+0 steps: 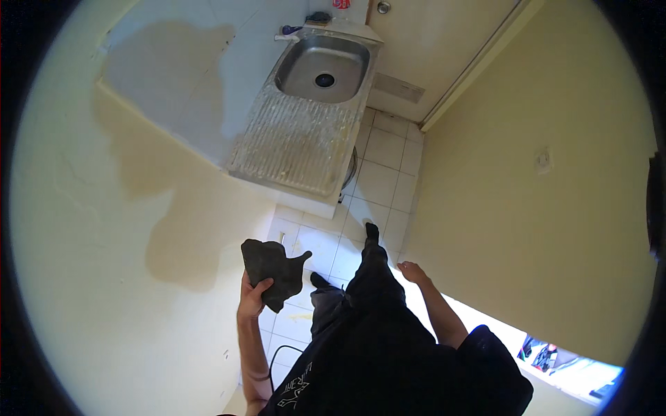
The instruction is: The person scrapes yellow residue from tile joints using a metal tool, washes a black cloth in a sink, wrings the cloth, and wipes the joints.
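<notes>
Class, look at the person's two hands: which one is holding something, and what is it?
The left hand, raised beside the stained wall, grips a dark crumpled cloth. The right hand hangs empty at the person's side, fingers loose.

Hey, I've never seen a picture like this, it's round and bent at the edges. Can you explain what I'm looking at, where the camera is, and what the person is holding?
There is no machine here: a person wears a wide fisheye camera on the head, looking down, so straight edges curve near the rim. The arms coming up from the bottom are that person's own. The left hand has its grip closed on a dark grey crumpled cloth, held up near the pale yellow wall. The right hand hangs at the side, holding nothing. Ahead is a stainless steel sink with a ribbed draining board; the basin looks empty, and a few small items by the tap are too small to identify. Below is a white tiled floor.
</notes>
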The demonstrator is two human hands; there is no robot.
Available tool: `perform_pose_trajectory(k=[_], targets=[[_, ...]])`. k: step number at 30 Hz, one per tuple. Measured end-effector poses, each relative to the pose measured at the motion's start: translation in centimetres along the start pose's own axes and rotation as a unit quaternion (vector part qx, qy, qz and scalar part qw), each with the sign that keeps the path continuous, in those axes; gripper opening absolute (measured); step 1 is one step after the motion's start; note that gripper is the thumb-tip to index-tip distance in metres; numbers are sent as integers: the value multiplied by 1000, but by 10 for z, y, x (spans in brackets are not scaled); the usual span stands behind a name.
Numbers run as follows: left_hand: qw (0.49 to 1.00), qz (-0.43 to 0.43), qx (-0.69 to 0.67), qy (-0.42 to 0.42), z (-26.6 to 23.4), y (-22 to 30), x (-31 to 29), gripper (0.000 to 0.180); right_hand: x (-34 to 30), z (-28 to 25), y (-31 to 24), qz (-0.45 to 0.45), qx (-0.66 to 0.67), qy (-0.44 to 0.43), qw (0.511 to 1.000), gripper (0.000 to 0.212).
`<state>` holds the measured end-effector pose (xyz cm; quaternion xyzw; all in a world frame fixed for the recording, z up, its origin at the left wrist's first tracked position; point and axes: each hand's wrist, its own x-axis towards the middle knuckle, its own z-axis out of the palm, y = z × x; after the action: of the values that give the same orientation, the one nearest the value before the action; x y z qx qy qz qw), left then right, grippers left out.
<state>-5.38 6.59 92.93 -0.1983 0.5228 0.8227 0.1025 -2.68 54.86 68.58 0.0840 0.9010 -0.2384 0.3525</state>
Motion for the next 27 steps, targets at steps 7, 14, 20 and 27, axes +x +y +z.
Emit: perform_pose_trajectory(k=[7,14,20,27], targets=[[989,45,110,-88,87,23,89,66,138,-63,137,-44,-53,-20,997,47],[985,66,151,-53,204,76,160,63,203,-198,91,73,122,-93,985,39],[982,111,153,-29,265,95,209,60,308,-260,68,-30,71,-73,994,32],[985,151,77,36,276,94,249,53,355,-315,-49,-87,-55,-188,977,37]])
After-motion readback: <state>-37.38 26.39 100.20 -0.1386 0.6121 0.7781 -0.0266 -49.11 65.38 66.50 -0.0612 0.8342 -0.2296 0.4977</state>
